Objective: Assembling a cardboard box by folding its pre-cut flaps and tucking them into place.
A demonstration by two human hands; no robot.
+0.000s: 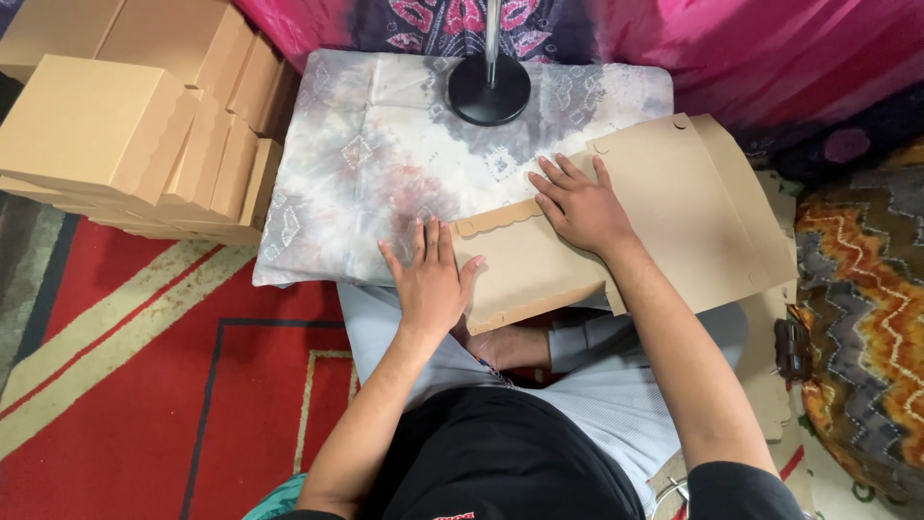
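A flat brown cardboard box blank (pixel 664 207) with scalloped edges lies across a low surface covered in tie-dye cloth (pixel 385 154), overhanging toward my lap. My left hand (pixel 430 279) lies flat, fingers together, on the cloth at the blank's left end, thumb against the cardboard edge. My right hand (pixel 576 204) presses palm-down on the blank near a fold line, fingers spread. Neither hand grips anything.
Several folded brown cardboard boxes (pixel 125 125) are stacked at the left on a red patterned rug (pixel 144 366). A black round stand base (pixel 489 89) with a pole sits at the back of the cloth. Pink fabric hangs behind; a patterned cushion (pixel 866 318) lies at right.
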